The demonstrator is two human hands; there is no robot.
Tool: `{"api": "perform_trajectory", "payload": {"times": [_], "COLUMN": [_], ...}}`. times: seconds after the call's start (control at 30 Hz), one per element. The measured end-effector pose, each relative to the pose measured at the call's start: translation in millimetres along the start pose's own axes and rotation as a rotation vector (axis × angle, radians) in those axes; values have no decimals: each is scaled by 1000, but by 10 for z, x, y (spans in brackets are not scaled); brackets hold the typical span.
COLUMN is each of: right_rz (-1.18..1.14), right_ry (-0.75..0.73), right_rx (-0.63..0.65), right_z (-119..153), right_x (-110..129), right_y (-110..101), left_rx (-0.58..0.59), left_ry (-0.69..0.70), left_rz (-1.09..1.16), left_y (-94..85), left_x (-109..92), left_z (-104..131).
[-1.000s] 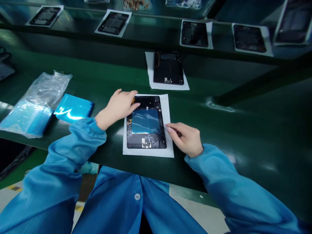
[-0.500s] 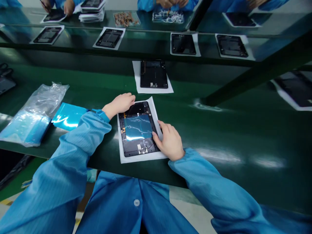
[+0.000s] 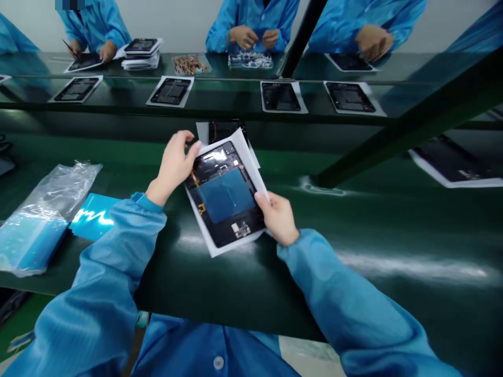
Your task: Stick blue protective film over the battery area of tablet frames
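A black tablet with its back off (image 3: 212, 225) lies tilted on a white paper sheet (image 3: 248, 157), raised off the bench. A blue film (image 3: 226, 196) covers its middle. My right hand (image 3: 280, 217) grips the right edge of tablet and paper together, thumb on top and fingers beneath. At the upper left corner is my left hand (image 3: 176, 159), its thumb by the tablet's edge and its fingers bent and apart from the thumb. Behind, a second open tablet (image 3: 226, 130) on paper is partly hidden.
Blue film sheets (image 3: 94, 215) lie at the left beside a clear plastic bag (image 3: 51, 220). Several tablets on paper, including one (image 3: 171, 91), line the raised shelf. A dark post (image 3: 377, 131) slants down at the right. Co-workers' hands (image 3: 251, 38) are across the bench.
The tablet and its paper have been lifted and turned anticlockwise. My right hand has closed around their edge, and my left hand has drawn up and back from the top. The camera view has tipped up.
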State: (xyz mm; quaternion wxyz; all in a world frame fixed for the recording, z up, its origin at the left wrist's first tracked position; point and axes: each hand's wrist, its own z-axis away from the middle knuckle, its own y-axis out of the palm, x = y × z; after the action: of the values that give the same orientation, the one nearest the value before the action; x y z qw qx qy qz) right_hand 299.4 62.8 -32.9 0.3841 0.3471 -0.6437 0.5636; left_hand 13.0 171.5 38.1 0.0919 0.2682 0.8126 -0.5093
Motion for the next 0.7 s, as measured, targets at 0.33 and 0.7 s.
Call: {"api": "perform_trajectory", "payload": {"times": [0.33,0.7], "right_rz": [217,443], "right_ry": [343,338], "right_rx": [-490,-358], "right_z": [-2114,-1985], "right_x": [-485,-360], "right_y": [-657,-628], "left_rx": [266,264], "left_ry": [-471,-512], "left_rz": [-359,-259], "left_y": [914,949], "left_x": [-4,191], "left_z": [-304,-488]}}
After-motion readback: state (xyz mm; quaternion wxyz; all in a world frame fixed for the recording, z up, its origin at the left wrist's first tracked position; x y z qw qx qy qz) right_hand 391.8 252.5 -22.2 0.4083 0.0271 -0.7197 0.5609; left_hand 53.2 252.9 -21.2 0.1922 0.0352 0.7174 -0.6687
